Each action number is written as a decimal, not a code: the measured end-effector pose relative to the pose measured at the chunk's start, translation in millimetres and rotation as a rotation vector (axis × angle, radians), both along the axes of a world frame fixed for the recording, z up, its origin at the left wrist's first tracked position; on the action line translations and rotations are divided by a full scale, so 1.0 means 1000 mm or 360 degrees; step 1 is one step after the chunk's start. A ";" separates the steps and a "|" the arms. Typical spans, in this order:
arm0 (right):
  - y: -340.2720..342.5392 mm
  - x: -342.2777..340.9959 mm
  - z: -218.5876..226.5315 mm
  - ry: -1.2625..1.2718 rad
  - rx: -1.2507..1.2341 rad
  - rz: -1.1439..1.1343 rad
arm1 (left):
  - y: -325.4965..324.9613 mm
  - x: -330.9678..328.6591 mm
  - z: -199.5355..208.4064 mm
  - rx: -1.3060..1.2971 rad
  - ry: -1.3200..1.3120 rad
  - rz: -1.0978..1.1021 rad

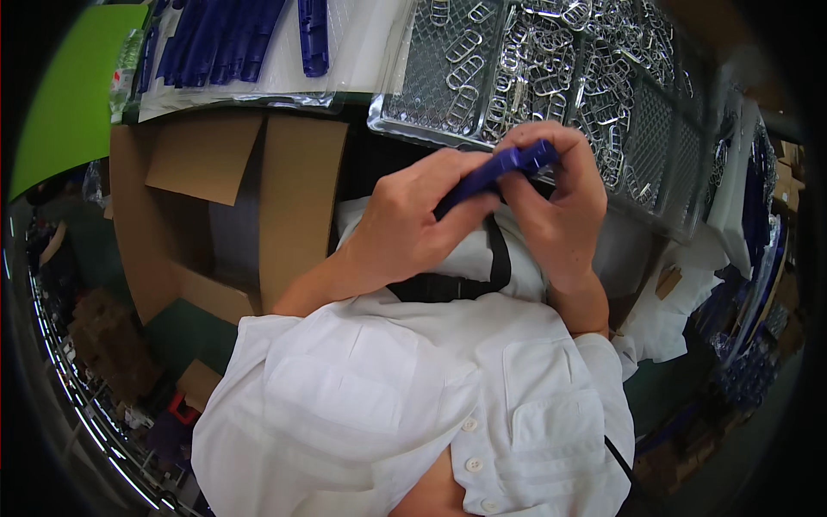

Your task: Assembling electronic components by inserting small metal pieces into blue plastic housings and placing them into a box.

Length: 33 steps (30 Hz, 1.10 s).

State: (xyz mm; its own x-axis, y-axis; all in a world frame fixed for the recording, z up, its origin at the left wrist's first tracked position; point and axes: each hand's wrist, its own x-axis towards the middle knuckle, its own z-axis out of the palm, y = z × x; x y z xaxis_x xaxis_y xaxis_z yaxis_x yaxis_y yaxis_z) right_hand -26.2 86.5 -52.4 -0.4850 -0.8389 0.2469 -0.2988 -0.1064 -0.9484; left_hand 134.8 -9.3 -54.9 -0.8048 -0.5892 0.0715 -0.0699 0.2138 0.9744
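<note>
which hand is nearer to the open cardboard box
Left. The left hand is right of the cardboard box; the right hand is farther right, at the far end of the blue part.

No text can be read, even on the bottle label (118, 83).

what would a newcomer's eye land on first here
Probably the dark blue part, held between the left hand and the right hand near the middle of the view. Next come the shiny metal loops heaped in the clear, divided tray at the upper right. The bright green panel at the upper left also stands out.
</note>
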 end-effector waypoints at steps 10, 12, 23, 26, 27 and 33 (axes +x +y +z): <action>0.031 -0.037 0.008 -0.0458 -0.0340 0.0351 | -0.013 0.014 0.023 -0.0137 0.0116 -0.0409; 0.032 -0.038 0.011 -0.0260 -0.0338 0.0267 | -0.011 0.011 0.024 -0.0203 0.0174 -0.0371; 0.030 -0.044 0.002 -0.0213 -0.0413 0.0301 | -0.006 0.008 0.027 -0.0549 0.0185 -0.0132; 0.030 -0.045 -0.002 -0.0287 -0.0433 0.0290 | -0.006 0.007 0.025 -0.0578 0.0181 -0.0121; 0.031 -0.046 -0.002 -0.0272 -0.0422 0.0296 | -0.005 0.007 0.026 -0.0578 0.0173 -0.0118; 0.032 -0.048 -0.005 -0.0316 -0.0384 0.0297 | -0.004 0.007 0.028 -0.0603 0.0145 -0.0115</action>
State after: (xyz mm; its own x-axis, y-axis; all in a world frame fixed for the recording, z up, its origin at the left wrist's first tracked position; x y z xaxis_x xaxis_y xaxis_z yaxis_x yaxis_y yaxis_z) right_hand -74.0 118.4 -57.5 -0.3875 -0.8467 0.3647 -0.0657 -0.3692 -0.9270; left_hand 141.6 -13.2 -27.2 -0.8235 -0.4495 0.3461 0.0414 0.5608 0.8269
